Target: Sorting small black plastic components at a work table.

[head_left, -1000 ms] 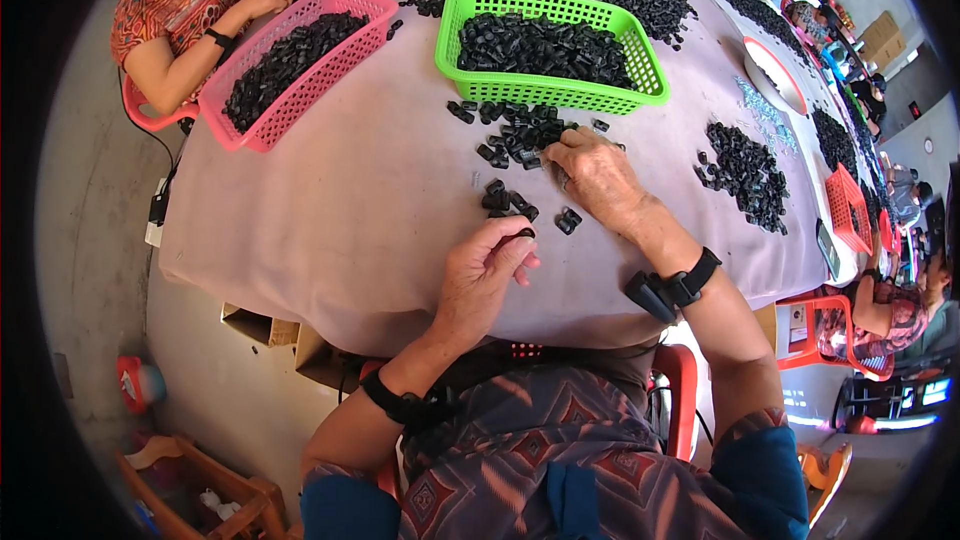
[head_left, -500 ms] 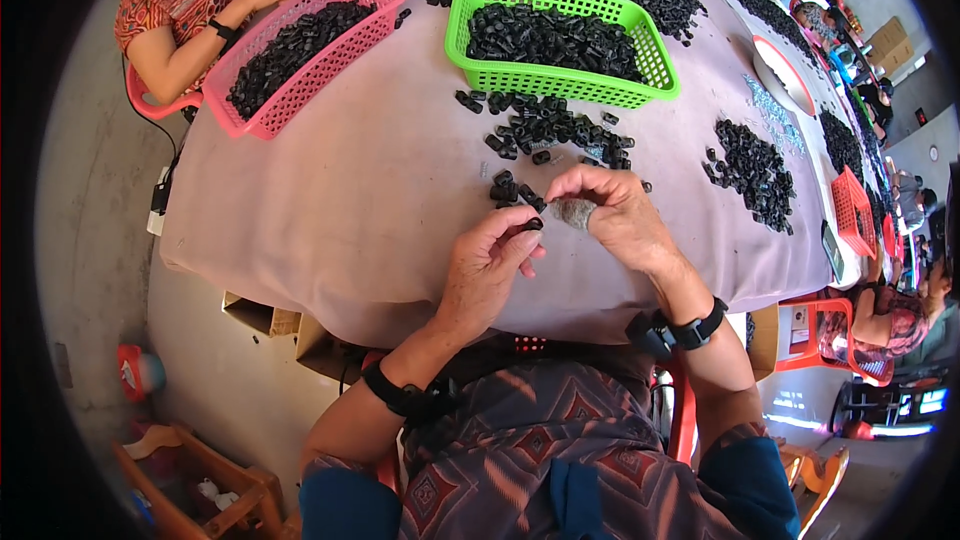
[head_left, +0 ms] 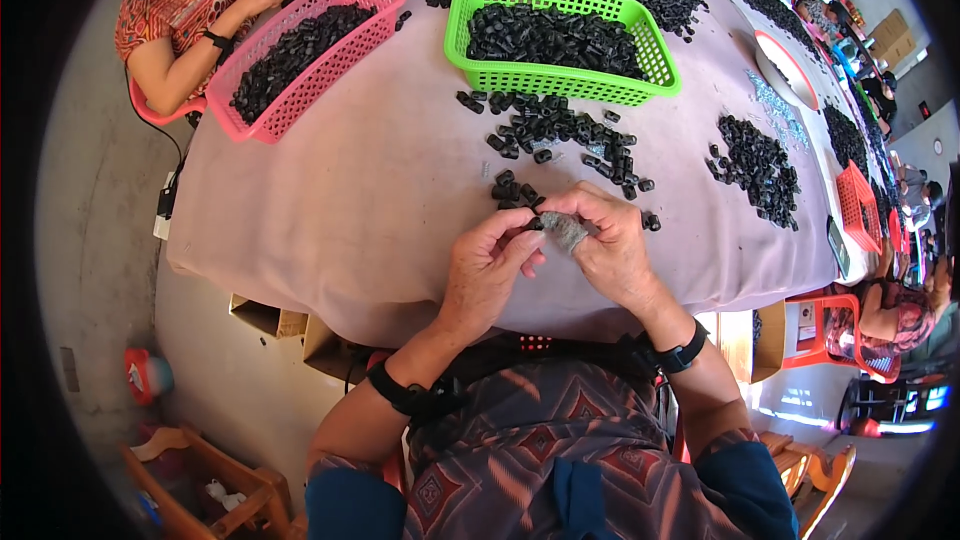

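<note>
My left hand (head_left: 482,270) is closed in a pinch on a small black plastic piece (head_left: 536,224) between thumb and forefinger. Close against it, my right hand (head_left: 615,250) has its thumb and forefinger drawn together at that piece. A fuzzy grey wrap (head_left: 566,230) seems to cover the right thumb. Whatever lies between the right fingertips is too small to make out. Just beyond the hands lie a few loose black pieces (head_left: 508,187), and behind them spreads a loose heap of the same pieces (head_left: 560,127), with tiny silvery springs (head_left: 486,169) among them.
A green basket (head_left: 570,86) and a pink basket (head_left: 318,88) hold black pieces. More pieces form a pile (head_left: 758,175) at right, near scattered silvery bits (head_left: 778,110) and a white basin (head_left: 784,68). A co-worker (head_left: 185,25) sits at far left; others sit along the right.
My right hand has come down and slightly left, its fingertips now meeting the black piece in my left hand. The left hand stays nearly in place.
</note>
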{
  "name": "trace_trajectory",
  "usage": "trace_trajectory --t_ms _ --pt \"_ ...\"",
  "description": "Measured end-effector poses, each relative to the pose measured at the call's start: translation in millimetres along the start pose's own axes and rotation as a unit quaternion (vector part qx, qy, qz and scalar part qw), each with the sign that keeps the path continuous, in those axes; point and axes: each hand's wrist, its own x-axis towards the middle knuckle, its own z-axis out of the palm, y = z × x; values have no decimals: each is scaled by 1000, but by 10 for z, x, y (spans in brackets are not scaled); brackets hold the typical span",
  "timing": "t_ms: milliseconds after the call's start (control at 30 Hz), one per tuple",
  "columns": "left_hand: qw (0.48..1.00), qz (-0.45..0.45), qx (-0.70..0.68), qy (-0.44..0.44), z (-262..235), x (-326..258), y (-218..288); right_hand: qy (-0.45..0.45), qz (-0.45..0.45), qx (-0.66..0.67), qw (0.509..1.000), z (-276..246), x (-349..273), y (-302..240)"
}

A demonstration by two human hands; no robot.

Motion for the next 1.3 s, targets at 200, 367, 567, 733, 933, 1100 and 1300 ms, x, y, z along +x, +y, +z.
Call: trace_trajectory --t_ms 200,367,567,733,933,1100,1300 --pt "1000 2 11 16 0 4 -5 -11 -35 -90 995 -9 -28 -78" --pt "1000 -17 -6 22 -14 1 -25 5 -142 -188 972 48 -52 -114" --pt "1000 -24 6 -1 -42 -4 -35 -24 -30 -121 992 -11 -81 -88" --pt "999 -41 23 -13 -23 -14 -7 -30 -96 -150 984 -36 -77 -61" --pt "999 -24 24 -3 -19 -20 -22 -33 -77 -157 984 -24 -97 -85" --pt "995 37 93 4 -14 -22 21 -32 -38 -111 993 -18 -108 -111" --pt "999 -2 51 -2 -9 -22 -20 -57 -69 -133 987 -34 -92 -94"
